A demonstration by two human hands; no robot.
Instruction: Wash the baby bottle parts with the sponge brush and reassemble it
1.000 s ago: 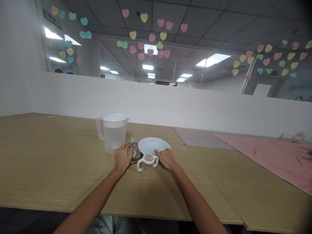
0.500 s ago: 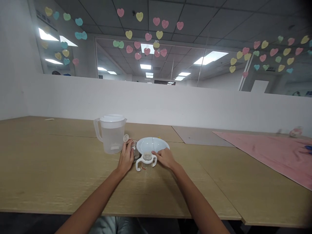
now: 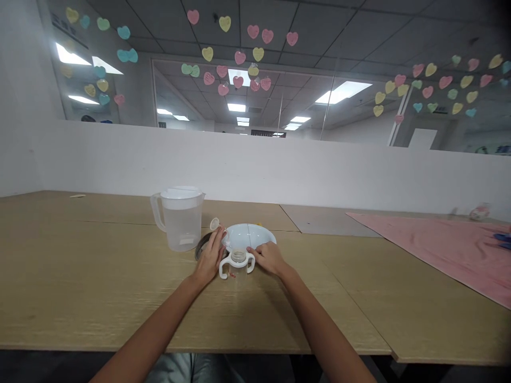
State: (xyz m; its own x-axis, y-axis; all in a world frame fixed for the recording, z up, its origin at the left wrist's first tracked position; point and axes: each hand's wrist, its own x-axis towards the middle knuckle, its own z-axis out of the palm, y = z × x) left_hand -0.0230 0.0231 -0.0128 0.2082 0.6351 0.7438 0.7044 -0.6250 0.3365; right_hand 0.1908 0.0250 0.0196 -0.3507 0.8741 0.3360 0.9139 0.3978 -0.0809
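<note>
My left hand [image 3: 209, 256] pinches a small translucent silicone teat [image 3: 215, 224] at its fingertips, above a dark round ring [image 3: 200, 247], which is partly hidden behind the hand. My right hand [image 3: 269, 258] lies on the table with its fingers against the right handle of a clear baby bottle [image 3: 238, 266]. That bottle has a white two-handled collar and stands between my hands. Behind it sits a white bowl [image 3: 248, 236], touching or nearly touching my right fingers. Left of the bowl stands a clear plastic pitcher [image 3: 179, 223] with a white lid, holding clear liquid.
All of this stands on a light wooden table [image 3: 99, 282] with seams between its boards. A pink cloth [image 3: 439, 247] lies at the right, with a small jar [image 3: 479, 213] beyond it. A white partition [image 3: 255, 165] runs along the far edge. Tiny red bits lie by the bottle.
My left hand has lifted the teat higher and shifted it right, and the dark ring now shows left of that hand. My right hand has barely moved. The whole view has tilted slightly.
</note>
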